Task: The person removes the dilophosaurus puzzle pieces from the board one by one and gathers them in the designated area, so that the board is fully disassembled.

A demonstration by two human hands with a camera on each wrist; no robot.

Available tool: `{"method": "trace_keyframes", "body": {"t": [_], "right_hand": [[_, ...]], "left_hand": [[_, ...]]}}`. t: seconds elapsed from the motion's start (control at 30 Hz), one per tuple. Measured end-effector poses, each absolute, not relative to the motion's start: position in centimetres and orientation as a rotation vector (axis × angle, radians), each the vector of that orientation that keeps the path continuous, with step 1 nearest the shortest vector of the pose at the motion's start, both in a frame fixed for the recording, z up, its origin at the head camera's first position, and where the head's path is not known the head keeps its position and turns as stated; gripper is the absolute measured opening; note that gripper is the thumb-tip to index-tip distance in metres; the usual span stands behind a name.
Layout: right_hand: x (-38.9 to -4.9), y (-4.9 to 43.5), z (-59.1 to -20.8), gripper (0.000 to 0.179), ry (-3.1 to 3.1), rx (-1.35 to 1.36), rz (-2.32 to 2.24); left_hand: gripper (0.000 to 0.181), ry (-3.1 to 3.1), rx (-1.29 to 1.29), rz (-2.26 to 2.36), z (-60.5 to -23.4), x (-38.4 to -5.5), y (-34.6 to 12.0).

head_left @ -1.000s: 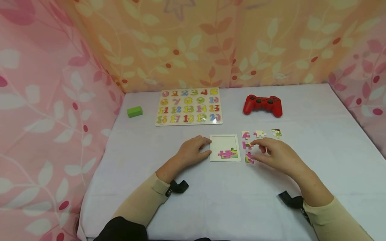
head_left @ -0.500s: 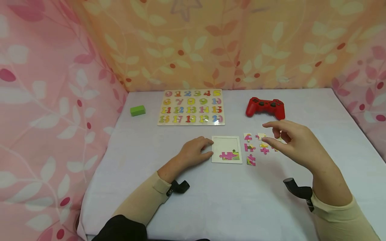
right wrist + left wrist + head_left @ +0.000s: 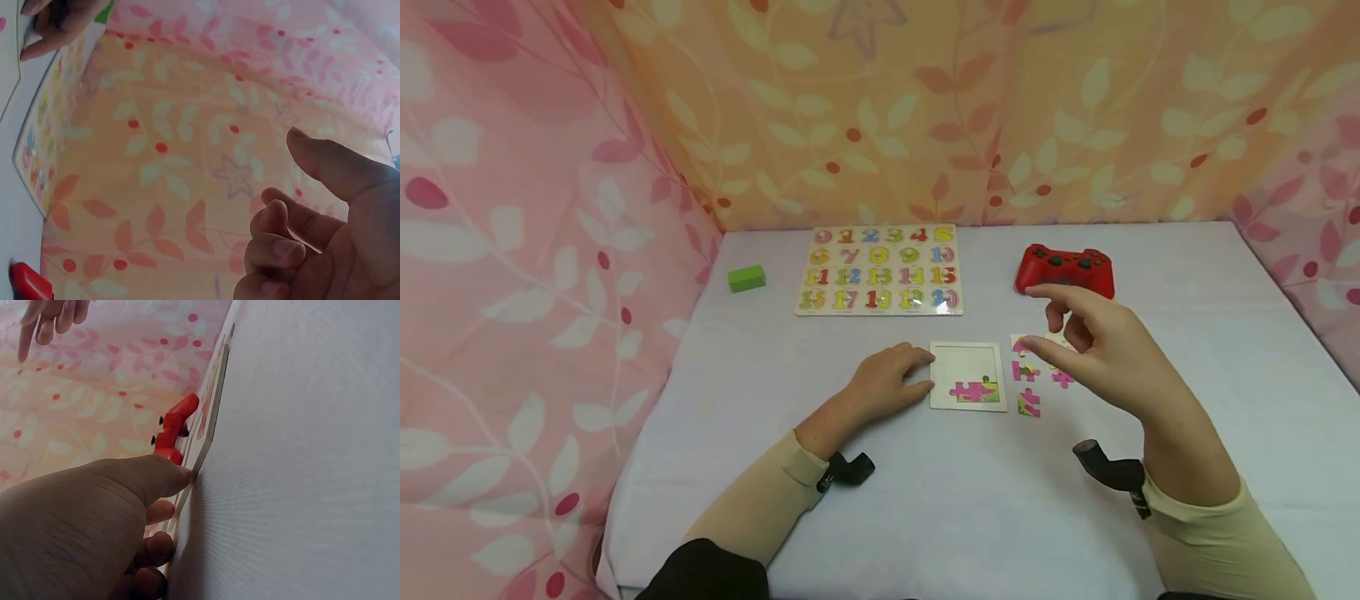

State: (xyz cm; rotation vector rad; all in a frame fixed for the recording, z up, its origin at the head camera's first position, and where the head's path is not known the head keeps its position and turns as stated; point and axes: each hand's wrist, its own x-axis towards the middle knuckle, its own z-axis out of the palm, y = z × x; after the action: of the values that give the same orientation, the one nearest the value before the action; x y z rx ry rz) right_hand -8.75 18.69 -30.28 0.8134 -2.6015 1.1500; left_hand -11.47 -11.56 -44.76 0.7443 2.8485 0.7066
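Note:
A white square puzzle tray [image 3: 957, 360] lies on the table with joined pink and green jigsaw pieces [image 3: 976, 390] in its lower right corner. My left hand [image 3: 887, 379] rests on the table, thumb and index fingertip touching the tray's left edge. Close up in the left wrist view, that thumb [image 3: 147, 478] meets the tray's rim. Loose jigsaw pieces [image 3: 1028, 403] lie right of the tray, some hidden behind my right hand [image 3: 1097, 350]. That hand is raised above them, thumb and index finger apart, nothing between them; the right wrist view agrees.
A wooden number board [image 3: 880, 271] lies at the back, with a green block [image 3: 747, 278] to its left. Behind my right hand sits a red game controller [image 3: 1063, 268]. Floral cloth [image 3: 955, 117] walls in the white table.
My right hand lifts off the loose pieces, moves up and right, then drifts back left above them. The left hand stays at the tray's edge. The head view shifts slightly.

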Motion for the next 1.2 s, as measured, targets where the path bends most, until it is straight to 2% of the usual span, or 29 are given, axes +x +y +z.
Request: {"method": "trace_keyframes", "body": {"t": [0.23,0.43,0.67,0.93,1.2], "right_hand": [[-8.8,15.7,-32.0,0.062,-2.792,0.873,1.089],[-8.6,13.7,-34.4,0.053,-2.956,0.891,1.064],[-9.2,12.7,-37.3,0.052,-3.238,0.765,1.075],[-10.2,13.0,-39.7,0.050,-3.402,0.560,0.816],[-10.7,13.1,-40.7,0.031,-3.401,0.532,0.770]], "left_hand": [[0.043,2.865,0.739,0.694,-44.4,-11.7,-11.8],[0.043,2.856,0.739,0.709,-44.6,-11.7,-11.6],[0.042,2.842,0.722,0.736,-44.7,-11.4,-11.4],[0.042,2.847,0.712,0.706,-44.6,-11.3,-11.4],[0.043,2.840,0.712,0.711,-44.5,-11.3,-11.4]]}}
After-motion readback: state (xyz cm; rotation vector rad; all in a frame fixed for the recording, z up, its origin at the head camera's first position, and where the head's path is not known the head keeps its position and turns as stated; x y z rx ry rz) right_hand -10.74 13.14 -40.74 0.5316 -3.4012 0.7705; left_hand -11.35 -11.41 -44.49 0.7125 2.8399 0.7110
